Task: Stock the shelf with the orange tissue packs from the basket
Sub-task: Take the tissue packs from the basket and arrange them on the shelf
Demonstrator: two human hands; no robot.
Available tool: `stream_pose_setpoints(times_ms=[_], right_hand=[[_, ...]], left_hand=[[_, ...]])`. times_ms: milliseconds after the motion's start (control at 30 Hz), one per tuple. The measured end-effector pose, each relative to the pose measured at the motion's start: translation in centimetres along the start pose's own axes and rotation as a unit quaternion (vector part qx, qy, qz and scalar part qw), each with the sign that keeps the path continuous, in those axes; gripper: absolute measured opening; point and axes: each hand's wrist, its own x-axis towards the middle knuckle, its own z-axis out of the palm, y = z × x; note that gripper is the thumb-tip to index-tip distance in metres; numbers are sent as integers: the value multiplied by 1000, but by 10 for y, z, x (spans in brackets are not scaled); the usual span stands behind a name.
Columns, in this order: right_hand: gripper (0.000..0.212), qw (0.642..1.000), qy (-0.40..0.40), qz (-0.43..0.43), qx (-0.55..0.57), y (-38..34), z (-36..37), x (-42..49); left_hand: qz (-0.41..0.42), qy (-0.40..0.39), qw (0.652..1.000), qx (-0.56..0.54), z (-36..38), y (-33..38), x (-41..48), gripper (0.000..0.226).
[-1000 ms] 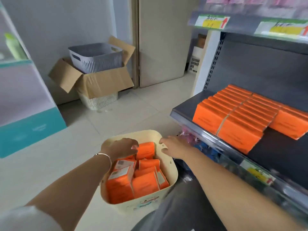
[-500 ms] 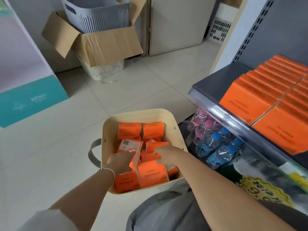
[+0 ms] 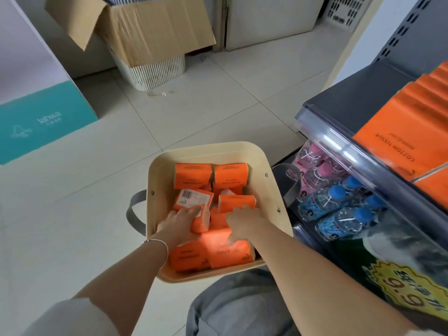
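Tiled floor (image 3: 218,112), cream plastic basket (image 3: 157,180); left hand (image 3: 178,224) fingers pinch one orange tissue pack (image 3: 201,220), right hand (image 3: 244,220) hold unclear; loose pinch may slip.

cardboard box (image 3: 150,27), bottled water (image 3: 337,209)

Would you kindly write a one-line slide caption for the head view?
Left hand grips an orange tissue pack in the cream basket; right hand touches others, beside the partly stocked shelf.

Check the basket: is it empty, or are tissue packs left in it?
Not empty: orange tissue packs crowd the basket, some stacked, with the left hand and right hand down among them.
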Motion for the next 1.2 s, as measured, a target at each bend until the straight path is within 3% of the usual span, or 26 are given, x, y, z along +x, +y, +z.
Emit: stream_pose_setpoints(times_ms=[167,267,433,567,700,967,1200], right_hand=[[52,999,-32,1,-12,-12,-5,-8],[44,1000,19,-1,11,-16,-5,-22],[48,987,153,10,50,-16,-18,-52],[29,967,228,69,87,-4,-39,-81],[34,944,307,107,49,13,-55,-130],[30,906,385,171,38,47,-59,-215],[41,836,490,219,113,82,-68,-282]], left_hand=[[-21,25,999,5,-21,4,-3,47],[-14,66,998,14,-31,7,-12,37],[8,158,987,-13,-62,16,-34,33],[60,177,979,-77,-96,34,-52,40],[113,194,969,-103,-121,64,-74,49],[153,255,943,-147,-137,139,-125,46],[161,345,913,-145,-188,208,-170,42]])
